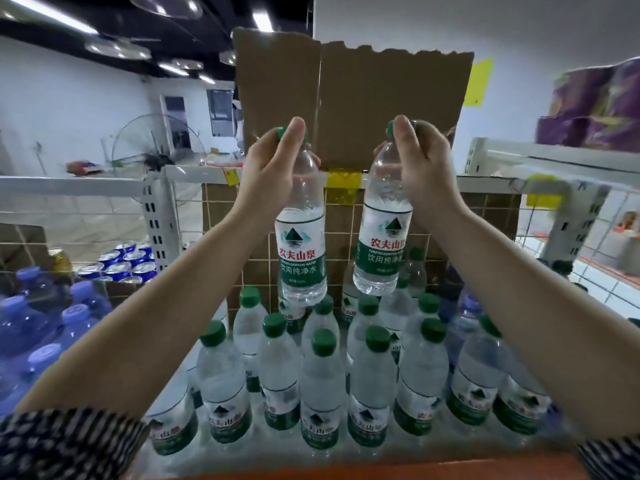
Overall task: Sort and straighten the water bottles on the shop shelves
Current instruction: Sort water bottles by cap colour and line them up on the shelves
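- Patterned sleeves (pixel 69 441) sit nearest the viewpoint, at both lower corners. An orange shelf edge (pixel 346 471) runs between them.
- Standing bottles (pixel 322 386) with green caps fill the shelf in upright rows between the two bare forearms.
- Large blue bottles (pixel 34 327) occupy the bay to the left, with blue cans (pixel 128 261) behind them.
- Left bottle (pixel 302 251): clear, with a green-and-white label. It hangs nearly upright below the left hand, its base just above the caps of the rear row.
- Right bottle (pixel 381 244): same type. It is tilted, base swung toward the centre, clear of the rows below and well apart from the left bottle.
- Left hand (pixel 273 168): the fingers are curled tightly around the neck of the left bottle. The thumb lies across its green cap.
- Right hand (pixel 426 168): the fingers are closed around the neck and shoulder of the right bottle. The thumb is pressed against its cap.
- A wire grid panel (pixel 450 230) backs the shelf, behind both bottles.
- A torn cardboard sheet (pixel 363 105) stands upright above the grid, with yellow tags (pixel 344 178) at its foot.
- Purple packs (pixel 595 105) rest on the upper right shelf.
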A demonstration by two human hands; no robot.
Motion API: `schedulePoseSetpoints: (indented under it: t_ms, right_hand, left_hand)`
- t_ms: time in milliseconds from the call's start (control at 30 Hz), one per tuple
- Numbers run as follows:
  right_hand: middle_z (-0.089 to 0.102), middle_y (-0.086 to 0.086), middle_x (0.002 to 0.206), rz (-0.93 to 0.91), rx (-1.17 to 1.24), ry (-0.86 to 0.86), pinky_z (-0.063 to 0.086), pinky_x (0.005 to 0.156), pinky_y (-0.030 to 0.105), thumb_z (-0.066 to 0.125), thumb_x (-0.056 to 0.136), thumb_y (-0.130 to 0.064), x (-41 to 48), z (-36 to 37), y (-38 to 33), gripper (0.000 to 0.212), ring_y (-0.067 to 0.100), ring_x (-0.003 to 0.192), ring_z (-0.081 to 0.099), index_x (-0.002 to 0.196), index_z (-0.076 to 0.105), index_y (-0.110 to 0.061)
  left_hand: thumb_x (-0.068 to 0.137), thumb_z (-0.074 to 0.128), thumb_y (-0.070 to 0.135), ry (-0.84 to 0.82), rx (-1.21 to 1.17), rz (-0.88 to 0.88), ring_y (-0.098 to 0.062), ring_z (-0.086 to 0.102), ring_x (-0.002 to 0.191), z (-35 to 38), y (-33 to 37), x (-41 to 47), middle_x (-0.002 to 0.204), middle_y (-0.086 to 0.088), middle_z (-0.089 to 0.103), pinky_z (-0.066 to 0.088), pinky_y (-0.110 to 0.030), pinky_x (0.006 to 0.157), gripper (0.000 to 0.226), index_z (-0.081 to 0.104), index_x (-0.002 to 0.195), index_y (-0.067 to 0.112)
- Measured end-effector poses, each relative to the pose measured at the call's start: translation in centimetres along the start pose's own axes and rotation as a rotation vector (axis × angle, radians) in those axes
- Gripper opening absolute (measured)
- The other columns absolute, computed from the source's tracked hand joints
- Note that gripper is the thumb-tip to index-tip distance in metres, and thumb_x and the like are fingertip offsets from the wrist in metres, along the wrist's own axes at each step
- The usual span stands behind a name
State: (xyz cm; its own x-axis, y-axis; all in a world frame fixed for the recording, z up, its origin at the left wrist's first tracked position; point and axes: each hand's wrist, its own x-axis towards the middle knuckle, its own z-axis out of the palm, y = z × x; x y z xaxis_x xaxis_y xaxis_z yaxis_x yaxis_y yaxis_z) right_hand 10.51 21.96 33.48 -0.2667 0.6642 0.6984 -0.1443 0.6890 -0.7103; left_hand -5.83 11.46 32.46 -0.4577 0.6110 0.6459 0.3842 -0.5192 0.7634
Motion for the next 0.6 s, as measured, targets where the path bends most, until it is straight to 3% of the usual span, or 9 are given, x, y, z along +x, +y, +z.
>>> schedulePoseSetpoints:
  t_ms: [100,167,300,467,600]
  right_hand:
    - [0.068,0.016,0.088,-0.002,-0.023,0.005,0.057,0.081,0.054,0.047,0.098,-0.044,1.3,0.7,1.6,0.026,0.033,0.081,0.068,0.086,0.056,-0.022]
    - [0.067,0.023,0.092,0.012,-0.037,-0.02,0.054,0.083,0.058,0.045,0.099,-0.043,2.0,1.2,2.6,0.027,0.042,0.086,0.065,0.087,0.055,-0.021]
    - [0.068,0.018,0.101,0.121,-0.075,-0.105,0.052,0.088,0.058,0.044,0.099,-0.047,2.7,1.7,5.4,0.029,0.037,0.096,0.066,0.094,0.057,-0.022]
    - [0.069,0.013,0.106,0.286,-0.107,-0.277,0.052,0.094,0.052,0.044,0.103,-0.036,2.2,1.8,9.7,0.029,0.032,0.101,0.066,0.108,0.061,-0.013]
    - [0.066,0.013,0.111,0.378,-0.16,-0.421,0.05,0.09,0.035,0.048,0.102,-0.028,1.1,1.5,12.7,0.026,0.028,0.107,0.062,0.116,0.058,-0.009]
  left_hand:
    - [0.101,0.043,0.042,0.036,0.054,0.041,-0.008,0.062,0.067,0.0,-1.9,2.0,0.088,-0.016,0.064,0.054,-0.025,0.071,0.05,0.058,0.101,-0.006]
    - [0.101,0.043,0.044,0.045,0.057,0.01,-0.011,0.064,0.07,0.1,-3.4,2.8,0.086,-0.01,0.064,0.055,-0.031,0.075,0.045,0.058,0.097,0.003]
    - [0.098,0.047,0.046,-0.036,-0.015,-0.11,-0.035,0.066,0.09,0.7,-6.6,3.3,0.091,-0.008,0.065,0.054,-0.051,0.086,0.027,0.057,0.09,0.022]
    - [0.1,0.046,0.041,-0.14,0.03,-0.244,-0.018,0.062,0.078,1.4,-11.0,2.8,0.085,-0.003,0.066,0.051,-0.036,0.077,0.031,0.058,0.102,0.012]
    - [0.094,0.047,0.05,-0.26,0.068,-0.401,-0.023,0.065,0.094,0.9,-13.9,1.5,0.099,-0.007,0.069,0.049,-0.036,0.092,0.04,0.058,0.109,0.015]
